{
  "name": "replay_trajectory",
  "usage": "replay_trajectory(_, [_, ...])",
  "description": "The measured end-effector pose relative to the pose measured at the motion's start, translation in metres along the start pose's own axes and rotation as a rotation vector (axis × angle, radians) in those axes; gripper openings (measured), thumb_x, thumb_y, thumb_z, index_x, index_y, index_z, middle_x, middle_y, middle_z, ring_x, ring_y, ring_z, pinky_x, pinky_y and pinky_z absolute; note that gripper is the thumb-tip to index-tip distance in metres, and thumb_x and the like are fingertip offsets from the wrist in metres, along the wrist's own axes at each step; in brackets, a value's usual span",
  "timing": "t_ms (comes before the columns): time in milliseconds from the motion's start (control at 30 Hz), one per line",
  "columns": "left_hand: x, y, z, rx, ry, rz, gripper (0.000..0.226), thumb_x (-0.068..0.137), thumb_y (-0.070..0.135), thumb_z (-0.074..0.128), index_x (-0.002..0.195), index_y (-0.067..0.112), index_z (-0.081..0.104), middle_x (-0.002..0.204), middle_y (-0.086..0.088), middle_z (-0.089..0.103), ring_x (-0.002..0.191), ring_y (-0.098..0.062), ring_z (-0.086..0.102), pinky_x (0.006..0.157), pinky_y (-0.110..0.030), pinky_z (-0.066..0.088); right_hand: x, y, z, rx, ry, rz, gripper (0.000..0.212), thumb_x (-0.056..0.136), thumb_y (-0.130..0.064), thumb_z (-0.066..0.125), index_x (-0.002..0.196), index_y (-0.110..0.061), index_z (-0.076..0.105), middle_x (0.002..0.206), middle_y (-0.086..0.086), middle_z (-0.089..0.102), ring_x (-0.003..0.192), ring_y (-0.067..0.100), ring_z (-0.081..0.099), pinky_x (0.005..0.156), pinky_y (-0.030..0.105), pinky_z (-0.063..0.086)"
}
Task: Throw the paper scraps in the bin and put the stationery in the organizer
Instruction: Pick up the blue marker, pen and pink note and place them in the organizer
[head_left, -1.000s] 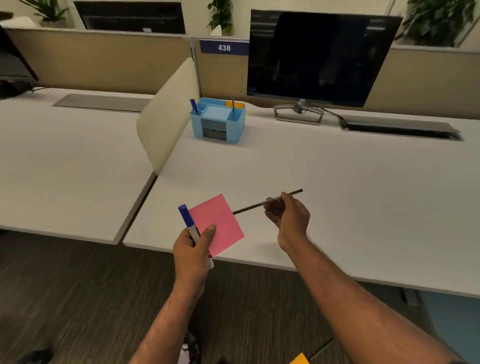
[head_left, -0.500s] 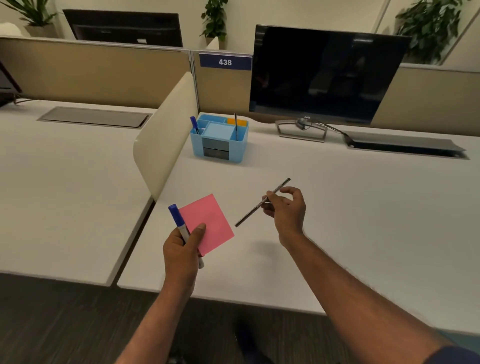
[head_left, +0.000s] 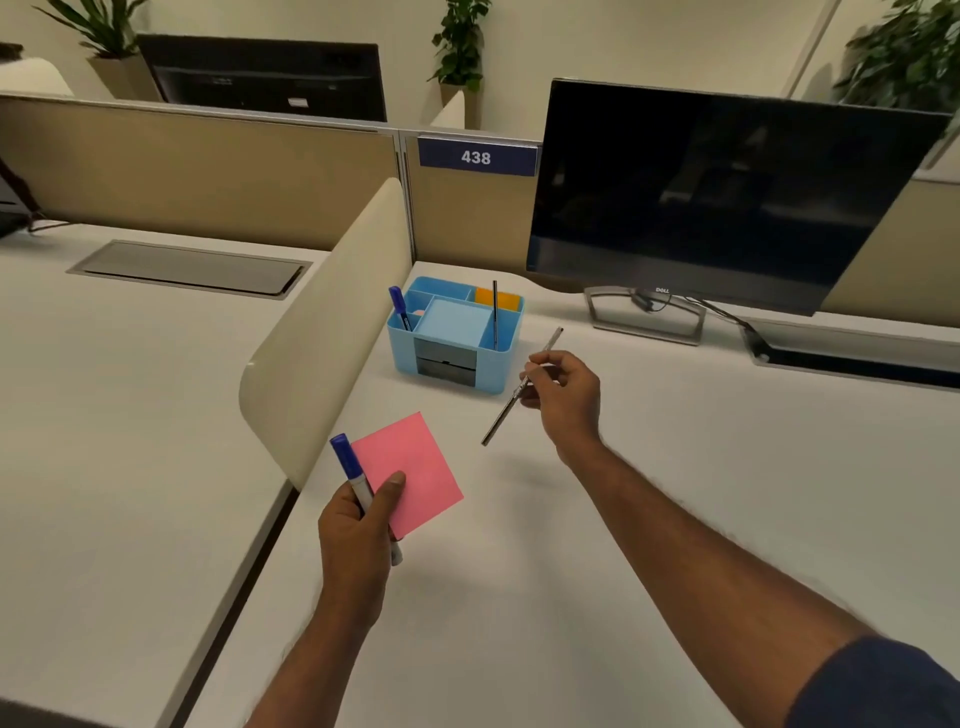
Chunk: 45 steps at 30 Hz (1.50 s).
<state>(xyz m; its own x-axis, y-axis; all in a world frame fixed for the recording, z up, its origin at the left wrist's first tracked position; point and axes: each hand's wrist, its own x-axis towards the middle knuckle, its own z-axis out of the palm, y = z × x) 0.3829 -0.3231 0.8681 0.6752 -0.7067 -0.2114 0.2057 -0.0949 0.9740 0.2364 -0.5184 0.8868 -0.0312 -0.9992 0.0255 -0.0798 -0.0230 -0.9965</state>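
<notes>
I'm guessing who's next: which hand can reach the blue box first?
Probably the right hand: it pinches one pencil close beside the organizer. The left hand, farther back, grips a marker and pink paper.

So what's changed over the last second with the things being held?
The right hand has carried the thin dark pencil forward toward the light blue plastic organizer and tipped it steeper. The left hand still grips the blue-capped marker and pink square paper note.

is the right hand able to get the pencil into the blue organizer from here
Probably yes: the right hand holds the pencil just beside the organizer, nothing lies between them, and its top compartments are open.
</notes>
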Motion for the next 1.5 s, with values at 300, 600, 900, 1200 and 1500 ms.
replay_trajectory(300, [0.037, 0.002, 0.025, 0.025, 0.030, -0.022, 0.019, 0.087, 0.025, 0.067, 0.078, 0.014, 0.054, 0.062, -0.004, 0.050, 0.047, -0.017, 0.040, 0.041, -0.029, 0.037, 0.091, -0.029, 0.032, -0.018, -0.216, -0.094, 0.031, 0.086, 0.005, 0.064, 0.116, -0.005, 0.065, 0.099, 0.008, 0.068, 0.095, 0.019, 0.068, 0.077, 0.024, 0.060])
replay_trajectory(600, [0.065, 0.015, 0.057, 0.017, 0.004, 0.030, 0.016, 0.088, 0.021, 0.066, 0.074, 0.019, 0.057, 0.054, 0.012, 0.058, 0.044, -0.006, 0.048, 0.045, -0.024, 0.040, 0.143, -0.022, 0.061, -0.361, -0.258, -0.154, 0.026, 0.091, -0.031, 0.063, 0.095, -0.006, 0.070, 0.080, 0.003, 0.069, 0.067, 0.012, 0.063, 0.059, 0.021, 0.054])
replay_trajectory(900, [0.083, 0.011, 0.070, 0.030, 0.010, -0.011, 0.010, 0.087, 0.027, 0.066, 0.084, 0.022, 0.058, 0.073, 0.003, 0.061, 0.053, -0.012, 0.051, 0.043, -0.016, 0.043, 0.163, 0.013, 0.065, -0.688, -0.323, -0.061, 0.019, 0.087, -0.033, 0.068, 0.079, -0.015, 0.068, 0.087, 0.007, 0.072, 0.080, 0.019, 0.068, 0.072, 0.038, 0.060])
replay_trajectory(1200, [0.105, 0.012, 0.077, 0.004, 0.016, -0.014, 0.009, 0.087, 0.027, 0.066, 0.087, 0.023, 0.058, 0.075, 0.003, 0.062, 0.056, -0.012, 0.052, 0.045, -0.017, 0.043, 0.169, 0.007, 0.077, -0.823, -0.309, -0.053, 0.030, 0.083, -0.040, 0.071, 0.084, -0.010, 0.070, 0.080, 0.004, 0.068, 0.073, 0.017, 0.063, 0.058, 0.031, 0.048])
replay_trajectory(1500, [0.119, 0.011, 0.085, 0.046, -0.008, 0.007, 0.011, 0.089, 0.027, 0.065, 0.090, 0.018, 0.058, 0.073, 0.002, 0.058, 0.054, -0.012, 0.050, 0.042, -0.015, 0.041, 0.165, 0.012, 0.077, -0.800, -0.250, -0.059, 0.033, 0.082, -0.040, 0.073, 0.087, -0.008, 0.072, 0.079, 0.005, 0.068, 0.065, 0.012, 0.055, 0.055, 0.023, 0.040])
